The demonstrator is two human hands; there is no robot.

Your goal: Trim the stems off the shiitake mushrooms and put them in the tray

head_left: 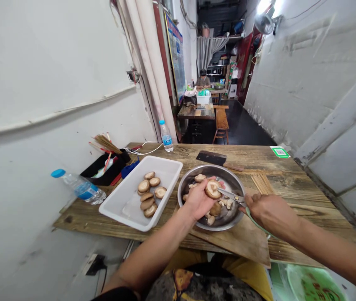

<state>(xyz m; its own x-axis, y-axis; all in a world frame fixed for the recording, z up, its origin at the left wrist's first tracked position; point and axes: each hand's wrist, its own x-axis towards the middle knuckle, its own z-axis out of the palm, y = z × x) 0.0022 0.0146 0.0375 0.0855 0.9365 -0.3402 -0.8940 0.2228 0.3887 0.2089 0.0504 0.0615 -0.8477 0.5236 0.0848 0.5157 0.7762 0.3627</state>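
My left hand [198, 200] holds a brown mushroom [213, 189] over a round metal bowl [231, 179], fingers wrapped round its cap. My right hand [267, 209] grips green-handled scissors [232, 196], and the blades point left at the mushroom's underside. Mushroom pieces and stems lie in the bowl under both hands. Left of the bowl stands a white rectangular tray [165, 167] with several trimmed mushroom caps [149, 194] in it.
A cleaver [214, 158] lies behind the bowl on the wooden table [291, 175]. One water bottle [79, 188] lies at the left edge, another [166, 136] stands at the back. Chopsticks in a black holder [105, 163] lean by the wall. A person sits far down the corridor.
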